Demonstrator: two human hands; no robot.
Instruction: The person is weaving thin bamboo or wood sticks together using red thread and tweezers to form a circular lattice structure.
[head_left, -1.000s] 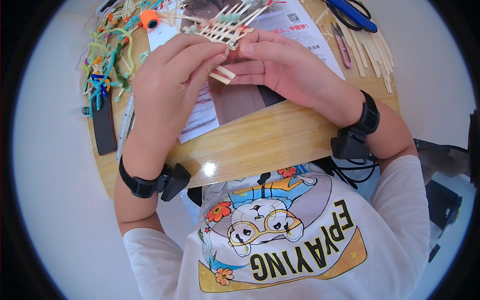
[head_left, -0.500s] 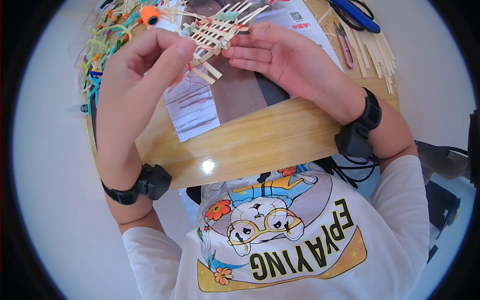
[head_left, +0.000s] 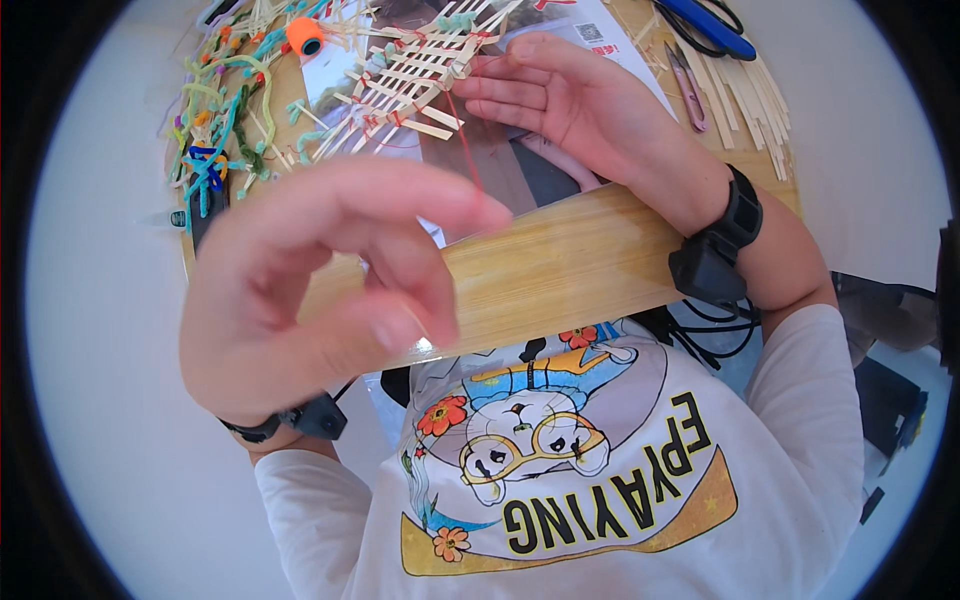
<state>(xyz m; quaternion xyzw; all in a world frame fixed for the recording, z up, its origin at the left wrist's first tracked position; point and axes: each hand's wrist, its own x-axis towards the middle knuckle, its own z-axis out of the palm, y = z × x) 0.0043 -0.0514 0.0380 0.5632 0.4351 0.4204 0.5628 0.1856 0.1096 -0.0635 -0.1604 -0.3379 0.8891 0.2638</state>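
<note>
A lattice of pale woven wooden strips [head_left: 420, 78], tied with red thread and bits of pale green fuzzy wire, hangs tilted over the table's far part. My right hand [head_left: 575, 105] grips its right edge near the thumb, the other fingers stretched out behind. From that edge a taut red thread [head_left: 465, 150] runs down toward my left hand [head_left: 320, 270], which is raised close to me. The left thumb and a finger meet in a pinch on the thread, though motion blurs the fingertips and the index finger arches above.
Printed sheets [head_left: 590, 30] lie beneath the lattice on the wooden table [head_left: 560, 245]. Coloured fuzzy wires [head_left: 215, 130] and an orange spool [head_left: 304, 38] are at the left. Small pink-handled snips [head_left: 688, 90], loose strips [head_left: 745, 100] and blue-handled pliers [head_left: 710, 28] lie at the right.
My left hand has left the lattice and come down toward me, drawing the red thread out. The right hand stays at the lattice's edge.
</note>
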